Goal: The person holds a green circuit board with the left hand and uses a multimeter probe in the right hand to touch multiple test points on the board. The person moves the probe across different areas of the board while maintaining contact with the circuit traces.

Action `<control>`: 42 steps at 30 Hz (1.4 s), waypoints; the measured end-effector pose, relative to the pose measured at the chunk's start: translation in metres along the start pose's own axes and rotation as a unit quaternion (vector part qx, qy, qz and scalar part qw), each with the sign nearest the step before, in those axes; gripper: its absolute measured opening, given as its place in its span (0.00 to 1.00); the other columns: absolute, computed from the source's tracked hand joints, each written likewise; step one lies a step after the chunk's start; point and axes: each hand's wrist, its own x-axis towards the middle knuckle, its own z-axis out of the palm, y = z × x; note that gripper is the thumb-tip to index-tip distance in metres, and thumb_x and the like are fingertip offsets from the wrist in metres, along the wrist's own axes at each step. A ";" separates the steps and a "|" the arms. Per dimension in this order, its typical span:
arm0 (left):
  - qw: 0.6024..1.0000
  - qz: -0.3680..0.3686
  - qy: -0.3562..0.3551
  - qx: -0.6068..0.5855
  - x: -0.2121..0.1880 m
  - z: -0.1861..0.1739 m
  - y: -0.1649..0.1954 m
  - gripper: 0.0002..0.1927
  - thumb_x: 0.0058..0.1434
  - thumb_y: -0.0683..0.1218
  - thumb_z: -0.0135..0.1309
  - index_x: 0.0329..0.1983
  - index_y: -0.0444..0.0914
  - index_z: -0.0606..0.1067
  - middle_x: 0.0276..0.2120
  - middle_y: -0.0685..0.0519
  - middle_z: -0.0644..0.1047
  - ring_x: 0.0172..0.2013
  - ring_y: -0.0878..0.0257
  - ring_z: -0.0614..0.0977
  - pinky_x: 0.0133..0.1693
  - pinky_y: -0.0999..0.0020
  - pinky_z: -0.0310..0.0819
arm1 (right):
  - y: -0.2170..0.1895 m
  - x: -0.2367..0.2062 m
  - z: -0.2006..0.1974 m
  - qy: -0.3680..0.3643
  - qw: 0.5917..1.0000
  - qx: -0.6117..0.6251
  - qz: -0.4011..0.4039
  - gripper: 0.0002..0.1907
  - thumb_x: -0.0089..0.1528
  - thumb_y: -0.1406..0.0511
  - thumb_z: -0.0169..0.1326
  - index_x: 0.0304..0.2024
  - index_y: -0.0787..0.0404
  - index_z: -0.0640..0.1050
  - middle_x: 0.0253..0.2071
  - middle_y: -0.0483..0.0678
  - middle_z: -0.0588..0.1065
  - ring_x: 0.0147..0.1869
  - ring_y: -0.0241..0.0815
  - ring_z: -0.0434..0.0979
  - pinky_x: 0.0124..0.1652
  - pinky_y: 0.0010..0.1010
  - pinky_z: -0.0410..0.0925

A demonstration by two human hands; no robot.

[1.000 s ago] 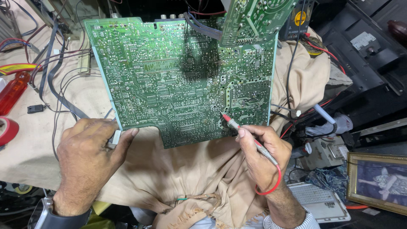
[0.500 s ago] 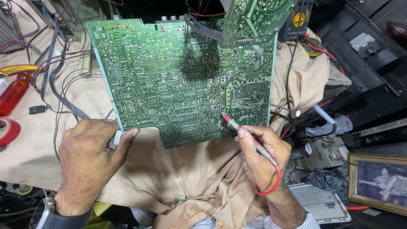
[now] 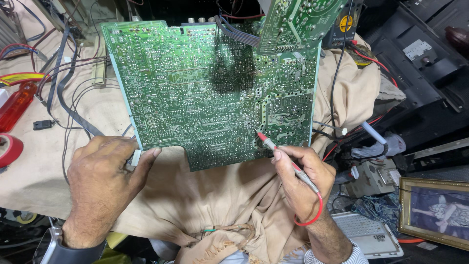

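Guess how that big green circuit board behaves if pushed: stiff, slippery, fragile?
The green circuit board looks like a flat rigid sheet, so probably stiff. It lies on tan cloth, so it likely drags rather than slides. Attached grey ribbon cable would probably tug back. The left hand steadies its corner.

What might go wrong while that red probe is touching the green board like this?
The red probe tip sits among closely packed solder points on the circuit board; a small slip of the right hand might bridge two of them. The left hand steadies only the board's lower left corner, so the board may shift on the loose beige cloth. The probe's red wire loops around the wrist and could snag.
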 end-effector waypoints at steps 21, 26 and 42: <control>1.000 0.002 0.006 -0.002 0.000 0.001 0.001 0.17 0.56 0.53 0.69 0.35 0.35 0.82 0.34 0.49 0.82 0.39 0.52 0.82 0.41 0.57 0.73 | -0.001 -0.001 0.002 -0.001 1.000 -0.009 -0.003 0.07 0.64 0.71 0.61 0.43 0.68 0.80 0.34 0.47 0.82 0.36 0.29 0.82 0.36 0.20 0.73; 1.000 0.001 0.003 -0.011 0.000 -0.002 0.000 0.17 0.57 0.53 0.69 0.34 0.35 0.82 0.34 0.49 0.82 0.39 0.52 0.83 0.41 0.58 0.74 | -0.002 -0.001 0.002 -0.001 1.000 -0.012 -0.005 0.07 0.64 0.70 0.61 0.44 0.67 0.80 0.34 0.47 0.82 0.36 0.29 0.81 0.36 0.19 0.73; 1.000 -0.003 0.001 -0.005 -0.001 -0.003 -0.002 0.17 0.57 0.53 0.69 0.35 0.35 0.82 0.34 0.49 0.82 0.40 0.52 0.82 0.41 0.58 0.74 | -0.005 -0.001 0.003 -0.004 1.000 -0.003 0.003 0.07 0.64 0.71 0.61 0.44 0.67 0.80 0.34 0.46 0.82 0.35 0.28 0.80 0.35 0.19 0.72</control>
